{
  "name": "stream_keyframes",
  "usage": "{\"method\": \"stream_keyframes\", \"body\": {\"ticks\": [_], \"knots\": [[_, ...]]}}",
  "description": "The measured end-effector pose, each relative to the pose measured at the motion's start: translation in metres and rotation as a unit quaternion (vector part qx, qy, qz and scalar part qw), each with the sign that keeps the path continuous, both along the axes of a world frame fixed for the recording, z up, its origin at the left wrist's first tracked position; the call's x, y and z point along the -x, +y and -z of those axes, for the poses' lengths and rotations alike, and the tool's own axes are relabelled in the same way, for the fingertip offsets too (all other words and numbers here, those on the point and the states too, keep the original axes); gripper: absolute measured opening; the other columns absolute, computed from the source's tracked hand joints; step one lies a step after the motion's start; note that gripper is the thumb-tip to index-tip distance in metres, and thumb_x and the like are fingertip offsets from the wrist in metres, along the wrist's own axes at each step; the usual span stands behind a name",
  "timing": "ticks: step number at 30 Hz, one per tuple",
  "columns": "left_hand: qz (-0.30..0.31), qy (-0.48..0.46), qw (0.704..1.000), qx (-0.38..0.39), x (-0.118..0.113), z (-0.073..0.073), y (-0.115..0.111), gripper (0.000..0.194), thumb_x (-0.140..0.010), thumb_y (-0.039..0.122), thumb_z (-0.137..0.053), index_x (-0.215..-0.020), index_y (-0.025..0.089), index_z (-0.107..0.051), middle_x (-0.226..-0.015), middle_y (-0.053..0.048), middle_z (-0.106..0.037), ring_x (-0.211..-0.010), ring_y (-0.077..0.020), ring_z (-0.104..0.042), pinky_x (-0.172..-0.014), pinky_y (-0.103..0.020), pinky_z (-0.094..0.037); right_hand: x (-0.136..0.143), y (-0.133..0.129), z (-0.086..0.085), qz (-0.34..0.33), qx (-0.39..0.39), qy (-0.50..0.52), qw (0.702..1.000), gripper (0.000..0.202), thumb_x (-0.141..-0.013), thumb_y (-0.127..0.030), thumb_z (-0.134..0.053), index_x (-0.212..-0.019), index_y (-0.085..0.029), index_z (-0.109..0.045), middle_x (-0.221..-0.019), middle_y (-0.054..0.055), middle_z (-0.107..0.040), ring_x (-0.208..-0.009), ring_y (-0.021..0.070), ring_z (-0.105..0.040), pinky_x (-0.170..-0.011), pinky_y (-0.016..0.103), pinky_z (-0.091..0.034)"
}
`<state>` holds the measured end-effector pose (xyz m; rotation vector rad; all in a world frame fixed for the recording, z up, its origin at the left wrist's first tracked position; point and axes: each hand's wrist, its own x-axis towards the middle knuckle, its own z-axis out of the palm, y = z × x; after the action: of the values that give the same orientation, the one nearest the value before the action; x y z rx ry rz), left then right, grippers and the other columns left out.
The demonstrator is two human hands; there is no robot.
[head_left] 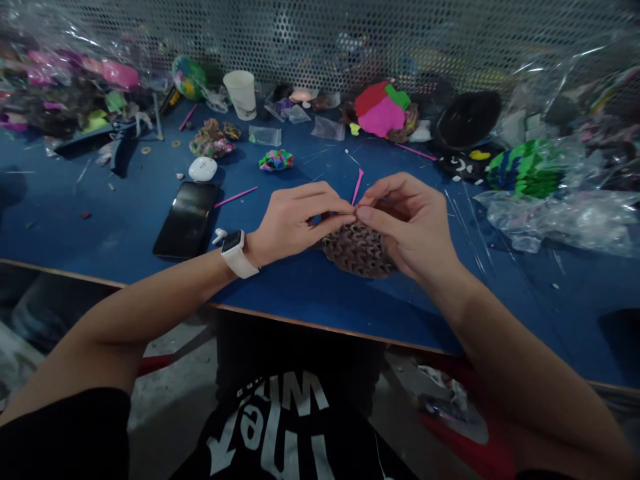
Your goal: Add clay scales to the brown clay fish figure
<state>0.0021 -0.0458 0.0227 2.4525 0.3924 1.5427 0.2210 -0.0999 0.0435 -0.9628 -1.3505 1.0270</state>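
A brown piece (359,252) with rows of scale-like bumps, clay by its look, lies on the blue table below my fingertips. My left hand (305,213) reaches in from the left, thumb and forefinger pinched together at the piece's far edge. My right hand (413,217) meets it there in a pinch of its own, its palm side close over the piece's right part. Whatever sits between the fingertips is too small to make out. Just beyond them lies a pink modelling tool (358,185), its lower end hidden by the fingers.
A black phone (186,220), a white earbud case (203,169) and a second pink stick (236,197) lie left. Behind stand a paper cup (241,95) and a pink-red-green clay piece (383,110). Clear plastic bags (565,217) and thin rods (467,233) lie right.
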Motion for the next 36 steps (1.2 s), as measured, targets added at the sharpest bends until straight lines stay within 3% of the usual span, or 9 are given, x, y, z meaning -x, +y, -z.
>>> {"method": "stream_keyframes", "body": {"ticks": [7,18,23,31,36], "knots": [[0.000,0.005,1.000,-0.012,0.0008,0.0005,0.0010,0.024,-0.113,0.043,-0.073,-0.110,0.023,-0.085,-0.099,-0.004,-0.084,-0.085,-0.0125,-0.078,-0.078,-0.025,-0.061,-0.0008,-0.0007,0.0014,-0.031,0.020,0.019,0.999,0.028,-0.089,-0.050,-0.100,-0.099,-0.032,-0.082,-0.095,0.001,-0.078,-0.083,0.0205,-0.075,-0.085,0.041,-0.069],[-0.026,0.011,1.000,0.001,0.0009,0.0021,0.0030,0.022,-0.114,0.041,-0.071,-0.121,0.028,-0.088,-0.106,-0.004,-0.084,-0.093,-0.0141,-0.079,-0.083,-0.028,-0.065,0.0026,-0.0010,-0.0007,-0.027,0.028,0.016,0.999,0.049,-0.071,-0.055,-0.111,-0.098,-0.028,-0.080,-0.092,0.001,-0.082,-0.085,0.0210,-0.079,-0.082,0.038,-0.070],[-0.049,0.018,0.999,0.013,0.0023,0.0015,0.0015,0.024,-0.114,0.044,-0.072,-0.122,0.027,-0.086,-0.109,-0.005,-0.084,-0.096,-0.0164,-0.080,-0.085,-0.031,-0.067,0.0022,0.0001,0.0013,-0.007,0.023,0.023,0.999,0.044,-0.074,-0.055,-0.109,-0.095,-0.031,-0.079,-0.091,0.000,-0.081,-0.083,0.0221,-0.079,-0.084,0.041,-0.072],[-0.060,0.016,0.998,-0.008,0.0041,-0.0011,0.0030,0.021,-0.115,0.041,-0.069,-0.121,0.027,-0.084,-0.108,-0.006,-0.083,-0.089,-0.0166,-0.078,-0.078,-0.031,-0.065,0.0050,-0.0045,-0.0022,-0.029,0.034,0.019,0.999,0.033,-0.081,-0.053,-0.105,-0.090,-0.028,-0.085,-0.087,0.002,-0.084,-0.083,0.0246,-0.082,-0.084,0.045,-0.071],[-0.064,0.027,0.998,-0.004,0.0037,0.0024,0.0024,0.023,-0.115,0.044,-0.068,-0.120,0.028,-0.084,-0.107,-0.006,-0.083,-0.085,-0.0162,-0.076,-0.076,-0.032,-0.065,0.0023,-0.0035,-0.0009,-0.019,0.028,0.001,0.999,0.034,-0.079,-0.054,-0.106,-0.088,-0.028,-0.085,-0.082,0.001,-0.081,-0.074,0.0219,-0.077,-0.077,0.042,-0.070]]}}
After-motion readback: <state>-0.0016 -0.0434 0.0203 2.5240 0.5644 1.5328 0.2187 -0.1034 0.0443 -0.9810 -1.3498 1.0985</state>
